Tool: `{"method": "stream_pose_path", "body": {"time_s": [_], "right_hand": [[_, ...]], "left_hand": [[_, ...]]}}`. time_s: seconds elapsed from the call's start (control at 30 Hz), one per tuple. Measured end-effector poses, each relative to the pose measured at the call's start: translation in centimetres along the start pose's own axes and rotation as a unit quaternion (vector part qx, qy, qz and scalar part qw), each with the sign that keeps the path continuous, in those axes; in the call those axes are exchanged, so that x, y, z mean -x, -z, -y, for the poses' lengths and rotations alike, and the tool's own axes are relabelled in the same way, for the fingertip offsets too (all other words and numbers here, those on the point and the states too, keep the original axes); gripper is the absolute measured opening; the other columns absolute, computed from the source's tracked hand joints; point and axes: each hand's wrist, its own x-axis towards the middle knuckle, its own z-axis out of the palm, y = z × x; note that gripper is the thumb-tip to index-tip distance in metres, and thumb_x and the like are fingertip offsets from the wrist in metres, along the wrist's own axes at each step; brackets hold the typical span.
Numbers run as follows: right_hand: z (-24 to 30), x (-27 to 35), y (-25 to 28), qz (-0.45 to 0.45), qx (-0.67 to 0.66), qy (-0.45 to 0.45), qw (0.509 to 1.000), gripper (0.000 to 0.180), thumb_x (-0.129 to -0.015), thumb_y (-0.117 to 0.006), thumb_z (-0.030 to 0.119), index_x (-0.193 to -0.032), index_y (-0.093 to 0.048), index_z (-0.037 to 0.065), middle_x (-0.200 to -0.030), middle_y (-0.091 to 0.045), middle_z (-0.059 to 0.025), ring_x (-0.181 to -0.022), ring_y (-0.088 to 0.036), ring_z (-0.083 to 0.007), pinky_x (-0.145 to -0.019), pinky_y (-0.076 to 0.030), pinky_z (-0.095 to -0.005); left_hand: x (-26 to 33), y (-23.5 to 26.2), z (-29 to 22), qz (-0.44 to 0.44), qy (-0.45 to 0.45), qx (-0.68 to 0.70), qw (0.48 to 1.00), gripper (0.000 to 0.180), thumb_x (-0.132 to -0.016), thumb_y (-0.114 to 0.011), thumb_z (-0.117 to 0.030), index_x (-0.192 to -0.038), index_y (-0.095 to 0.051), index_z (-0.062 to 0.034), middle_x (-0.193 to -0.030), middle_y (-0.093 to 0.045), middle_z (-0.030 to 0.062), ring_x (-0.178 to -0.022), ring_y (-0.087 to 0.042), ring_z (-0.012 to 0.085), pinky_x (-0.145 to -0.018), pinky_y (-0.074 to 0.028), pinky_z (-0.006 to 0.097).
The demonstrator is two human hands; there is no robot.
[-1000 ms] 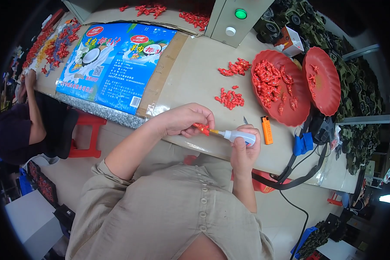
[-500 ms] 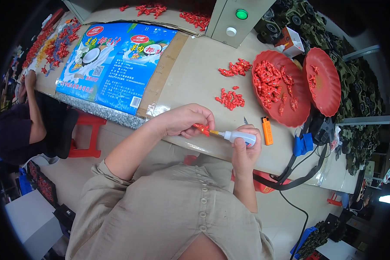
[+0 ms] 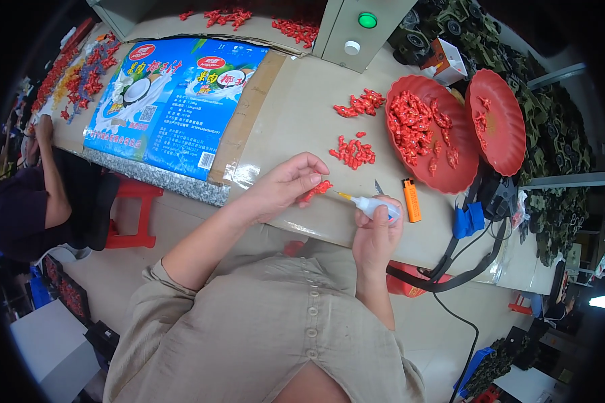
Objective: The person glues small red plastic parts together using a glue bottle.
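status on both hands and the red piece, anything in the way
Left hand holding red piece. Right hand gripping bottle, tip apart from piece. Nothing seen between; lighter lies right of bottle.

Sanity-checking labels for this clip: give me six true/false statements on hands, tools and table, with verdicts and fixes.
1. The right hand holds the bottle. True.
2. The left hand holds a red piece. True.
3. The bottle points away from the left hand. False: it points toward the left hand.
4. The lighter lies on the table. True.
5. The lighter is blue. False: it is orange.
6. The table has no red pieces on it. False: piles of them lie there.
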Motion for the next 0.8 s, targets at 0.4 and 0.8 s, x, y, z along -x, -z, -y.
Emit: {"method": "stream_pose_path", "body": {"time_s": [0.4, 0.8], "right_hand": [[-0.78, 0.05, 0.25, 0.007, 0.073, 0.011, 0.997, 0.017, -0.082, -0.054, 0.016, -0.088, -0.044, 0.003, -0.073, -0.047, -0.0039, -0.057, -0.04, -0.009, -0.051, -0.032, -0.0214], [-0.87, 0.18, 0.44, 0.019, 0.075, 0.014, 0.997, 0.016, -0.082, -0.053, 0.015, -0.089, -0.044, 0.003, -0.074, -0.047, -0.0043, -0.058, -0.04, -0.0091, -0.052, -0.033, -0.0213]], "left_hand": [[0.31, -0.34, 0.21, -0.031, -0.055, -0.048, 0.997, 0.013, -0.087, -0.044, -0.013, -0.098, -0.043, -0.0053, -0.072, -0.048, 0.0002, -0.061, -0.043, 0.0058, -0.056, -0.037, 0.019], [0.35, -0.49, -0.01, -0.039, -0.06, -0.038, 0.997, 0.012, -0.086, -0.044, -0.011, -0.096, -0.043, -0.0041, -0.077, -0.052, 0.0026, -0.064, -0.045, 0.0068, -0.058, -0.039, 0.021]]}}
